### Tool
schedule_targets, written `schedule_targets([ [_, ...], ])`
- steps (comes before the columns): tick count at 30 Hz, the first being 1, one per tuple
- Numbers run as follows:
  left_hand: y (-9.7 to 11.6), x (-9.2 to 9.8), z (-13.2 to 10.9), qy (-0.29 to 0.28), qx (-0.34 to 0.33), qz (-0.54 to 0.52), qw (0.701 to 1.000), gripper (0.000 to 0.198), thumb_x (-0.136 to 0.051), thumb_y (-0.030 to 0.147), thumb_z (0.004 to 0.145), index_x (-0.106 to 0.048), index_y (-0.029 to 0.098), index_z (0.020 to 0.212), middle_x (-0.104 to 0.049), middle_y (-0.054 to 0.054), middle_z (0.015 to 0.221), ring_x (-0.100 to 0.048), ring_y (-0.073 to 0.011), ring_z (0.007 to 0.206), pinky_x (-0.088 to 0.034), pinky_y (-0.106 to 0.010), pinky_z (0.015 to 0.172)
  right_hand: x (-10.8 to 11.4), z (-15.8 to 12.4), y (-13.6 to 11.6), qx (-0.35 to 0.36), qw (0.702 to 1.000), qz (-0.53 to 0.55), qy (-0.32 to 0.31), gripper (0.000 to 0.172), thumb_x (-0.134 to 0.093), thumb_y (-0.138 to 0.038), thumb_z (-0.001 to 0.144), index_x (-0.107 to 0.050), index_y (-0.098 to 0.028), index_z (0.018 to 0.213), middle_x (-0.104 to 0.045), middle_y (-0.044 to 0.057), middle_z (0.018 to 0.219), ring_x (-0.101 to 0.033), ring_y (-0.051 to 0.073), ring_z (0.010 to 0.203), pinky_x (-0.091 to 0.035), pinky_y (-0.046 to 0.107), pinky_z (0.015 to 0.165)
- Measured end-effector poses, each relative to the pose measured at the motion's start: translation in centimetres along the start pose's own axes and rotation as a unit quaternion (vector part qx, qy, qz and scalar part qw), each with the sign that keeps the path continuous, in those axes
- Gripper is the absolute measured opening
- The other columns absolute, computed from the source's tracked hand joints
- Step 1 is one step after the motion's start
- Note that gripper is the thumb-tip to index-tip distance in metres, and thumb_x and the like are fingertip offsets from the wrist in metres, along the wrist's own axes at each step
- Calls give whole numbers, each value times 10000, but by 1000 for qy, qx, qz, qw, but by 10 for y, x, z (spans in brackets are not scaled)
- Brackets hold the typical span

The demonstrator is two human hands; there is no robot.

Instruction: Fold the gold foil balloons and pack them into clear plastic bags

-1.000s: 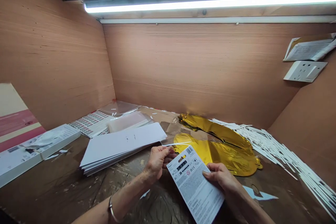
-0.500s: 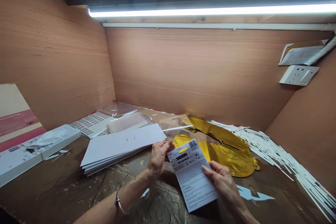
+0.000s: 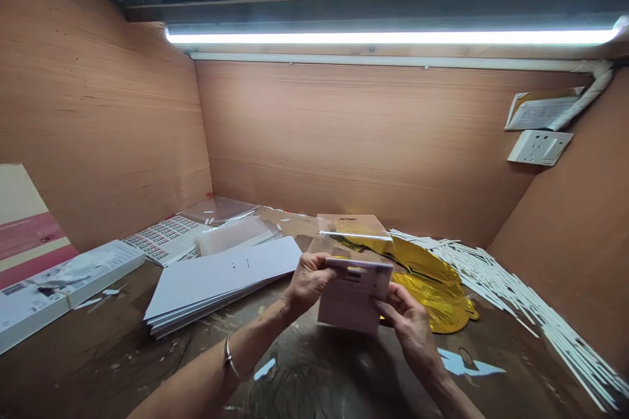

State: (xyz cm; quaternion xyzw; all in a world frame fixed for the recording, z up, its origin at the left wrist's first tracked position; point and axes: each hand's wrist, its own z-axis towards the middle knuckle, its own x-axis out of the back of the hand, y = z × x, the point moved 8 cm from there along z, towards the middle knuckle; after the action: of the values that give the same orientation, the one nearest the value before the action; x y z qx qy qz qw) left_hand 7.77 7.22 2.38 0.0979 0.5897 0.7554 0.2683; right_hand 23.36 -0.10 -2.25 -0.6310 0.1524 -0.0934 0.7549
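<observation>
My left hand (image 3: 312, 280) is closed on the upper left corner of a printed packaging card (image 3: 351, 304) with a hang slot, which is blurred by motion. The fingers of my right hand (image 3: 407, 317) pinch the card's right edge. Standing up behind the card's top edge is a clear plastic bag (image 3: 356, 226) with a hang hole. How much of the card lies inside the bag I cannot tell. Flat, shiny gold foil (image 3: 432, 288), like a deflated balloon, lies behind my right hand. To the left of my left hand is a stack of white cards (image 3: 226, 278).
Clear bags (image 3: 236, 236) and a label sheet (image 3: 162, 239) lie behind the stack. A long white box (image 3: 73, 288) stands at the left. Many white sticks (image 3: 521, 301) spread along the right. Blue-white scraps (image 3: 469, 363) lie nearby. Wooden walls (image 3: 363, 137) enclose the table.
The card has tilted from facing me to a foreshortened, blurred pose, and its lower end has risen. The clear bag has swung upright behind it. My right hand has shifted up the card's edge.
</observation>
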Motion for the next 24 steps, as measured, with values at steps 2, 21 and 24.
schedule_targets([
  [2,0,-6,2,-49,-5,29,998,119,-648,190,631,-688,105,704,-663,-26,667,-580,-141,643,-443,-236,643,4,4,-14,28,1000,-11,0,391,-694,-334,603,-596,-202,957,-642,34,932,-568,195,853,-451,270,708],
  [21,-82,20,-21,-57,32,197,978,191,-638,287,636,-703,159,762,-649,-18,801,-536,-214,851,-416,-293,780,9,17,49,105,957,-263,-63,243,-596,-411,647,-676,-192,577,-606,35,703,-526,205,756,-417,300,701],
  [24,-78,17,-20,-53,42,172,983,241,-662,330,612,-701,147,763,-645,-32,788,-537,-224,845,-419,-295,776,11,17,49,110,953,-280,-44,270,-591,-412,639,-643,-183,506,-580,26,638,-514,183,684,-416,272,642],
])
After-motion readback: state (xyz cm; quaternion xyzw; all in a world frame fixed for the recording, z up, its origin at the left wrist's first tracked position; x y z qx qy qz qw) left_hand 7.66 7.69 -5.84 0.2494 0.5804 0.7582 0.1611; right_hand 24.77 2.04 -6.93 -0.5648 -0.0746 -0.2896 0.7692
